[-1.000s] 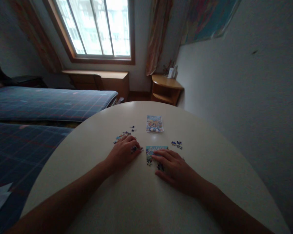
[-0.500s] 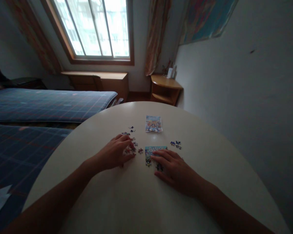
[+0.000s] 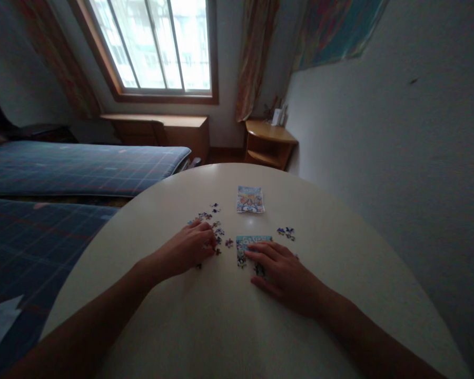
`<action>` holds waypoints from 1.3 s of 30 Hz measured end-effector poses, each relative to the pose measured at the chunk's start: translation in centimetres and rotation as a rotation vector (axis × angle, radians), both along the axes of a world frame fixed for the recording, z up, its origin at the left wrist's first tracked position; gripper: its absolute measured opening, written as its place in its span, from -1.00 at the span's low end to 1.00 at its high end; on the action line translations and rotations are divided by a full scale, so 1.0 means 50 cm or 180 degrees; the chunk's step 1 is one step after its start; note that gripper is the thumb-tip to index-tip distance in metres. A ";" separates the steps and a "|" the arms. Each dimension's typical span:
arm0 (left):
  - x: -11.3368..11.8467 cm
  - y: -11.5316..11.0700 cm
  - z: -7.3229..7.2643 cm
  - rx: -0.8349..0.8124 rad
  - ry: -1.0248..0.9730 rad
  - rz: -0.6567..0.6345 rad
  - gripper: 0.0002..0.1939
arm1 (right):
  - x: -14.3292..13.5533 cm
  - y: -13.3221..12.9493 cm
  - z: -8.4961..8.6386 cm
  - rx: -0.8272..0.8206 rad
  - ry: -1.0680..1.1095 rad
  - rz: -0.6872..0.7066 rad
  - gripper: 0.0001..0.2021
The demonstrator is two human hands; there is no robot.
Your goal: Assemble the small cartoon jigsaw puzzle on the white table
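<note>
On the pale round table (image 3: 221, 326), my left hand (image 3: 195, 245) is over a scatter of small puzzle pieces (image 3: 218, 231), its fingers curled down and drawn together; what is between the fingertips is hidden. My right hand (image 3: 278, 266) lies with spread fingers on the partly joined puzzle (image 3: 243, 245), covering much of it. A dark piece (image 3: 259, 270) shows between its thumb and fingers. One loose piece (image 3: 229, 243) sits between the left pile and the puzzle. Several blue pieces (image 3: 286, 231) lie beyond my right hand.
A small printed picture packet (image 3: 250, 200) lies farther back on the table. Beds with plaid covers (image 3: 82, 163) stand at the left. A wooden desk (image 3: 177, 122) and a corner shelf (image 3: 270, 131) are by the window. A wall runs along the right.
My left hand has shifted slightly left and its thumb and fingers have closed together, uncovering more pieces around it. My right hand stays in place on the puzzle.
</note>
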State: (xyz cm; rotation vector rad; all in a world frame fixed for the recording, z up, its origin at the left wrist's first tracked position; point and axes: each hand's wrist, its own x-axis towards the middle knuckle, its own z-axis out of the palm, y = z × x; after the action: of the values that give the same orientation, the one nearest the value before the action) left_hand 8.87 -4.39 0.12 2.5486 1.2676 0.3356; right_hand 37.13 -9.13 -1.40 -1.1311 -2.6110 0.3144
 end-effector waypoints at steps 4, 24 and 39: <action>0.007 -0.007 0.007 -0.0108 -0.0057 -0.0163 -0.95 | 0.000 0.001 -0.002 -0.0002 0.0009 -0.0011 -0.58; 0.110 -0.065 -0.022 -0.0486 -0.1060 0.0182 -0.97 | -0.020 -0.008 0.014 0.0134 0.0827 -0.0278 -0.75; 0.092 -0.050 -0.039 -0.0114 -0.0975 0.0190 -0.89 | -0.016 0.012 -0.005 0.0045 0.0693 -0.0465 -0.83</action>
State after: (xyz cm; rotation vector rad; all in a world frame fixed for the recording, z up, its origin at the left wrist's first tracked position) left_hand 13.48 -6.91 -1.85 2.3209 1.2204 0.6798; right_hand 36.35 -8.54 -1.65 -1.2027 -2.3256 0.3651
